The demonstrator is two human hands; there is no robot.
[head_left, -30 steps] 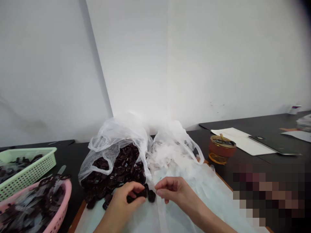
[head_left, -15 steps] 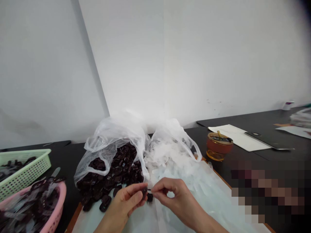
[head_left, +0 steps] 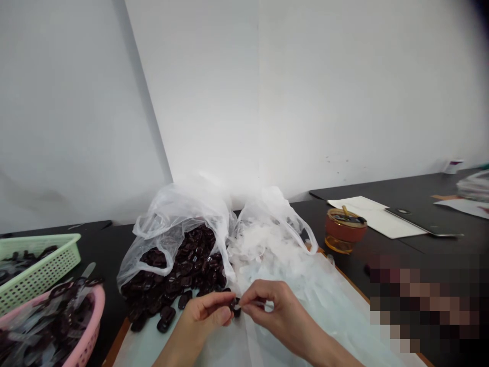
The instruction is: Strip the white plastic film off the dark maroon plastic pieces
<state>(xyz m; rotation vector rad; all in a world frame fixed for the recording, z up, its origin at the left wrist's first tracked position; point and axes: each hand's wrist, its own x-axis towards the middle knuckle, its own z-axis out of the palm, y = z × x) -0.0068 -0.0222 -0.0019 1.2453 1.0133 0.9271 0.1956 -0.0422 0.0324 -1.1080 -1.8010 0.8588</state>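
Low in the centre, my left hand [head_left: 212,313] is closed, thumb and fingers pinching a small dark piece [head_left: 233,304]. Just right of it, my right hand [head_left: 267,306] pinches a thin clear strip, whose end shows between its fingers close to the dark piece. Behind my left hand, a white plastic bag [head_left: 153,224] lies open with many glossy dark pieces [head_left: 191,260] spilling out. A second bag [head_left: 275,204] beside it holds a heap of clear, whitish strips [head_left: 263,242], spread onto the pale work surface [head_left: 328,300].
At the left stand a green basket [head_left: 46,272] and a pink basket [head_left: 89,336], both holding dark pieces. An amber glass cup [head_left: 344,232], white paper [head_left: 376,219] and a dark flat device [head_left: 420,221] are at the right. A blurred patch covers the lower right.
The clear strip now shows in my right fingers. The left hand has shifted slightly right, its fingertips nearer the right hand's.
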